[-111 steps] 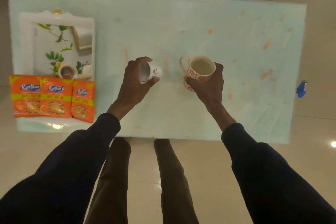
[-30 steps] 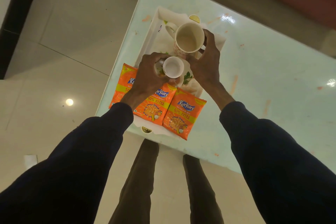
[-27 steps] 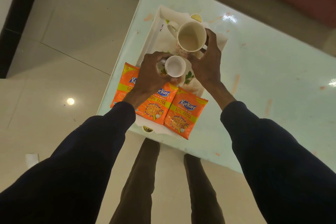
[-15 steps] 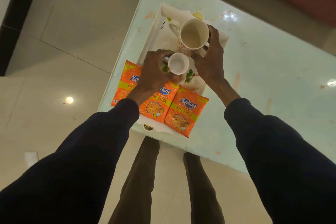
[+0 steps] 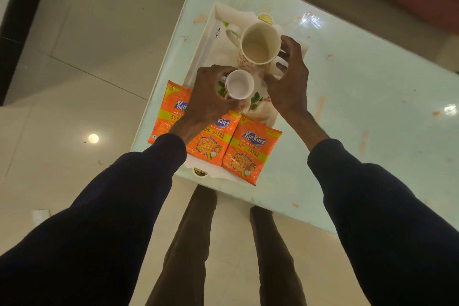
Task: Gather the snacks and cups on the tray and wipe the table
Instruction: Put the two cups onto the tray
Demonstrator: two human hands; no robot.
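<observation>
Gleaming stained table [image 5: 372,97] over tiled floor [image 5: 87,32]

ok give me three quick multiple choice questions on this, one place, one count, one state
1. Where do the packets lie? A) near end of the tray B) floor C) table's far end
2. How many packets? A) two B) three C) five
3. The left hand is: A) flat on the table B) gripping a packet C) gripping the small cup
Answers: 1 A, they overlap the tray's near edge; 2 B, three orange ones side by side; 3 C, fingers curl round the cup.
</observation>
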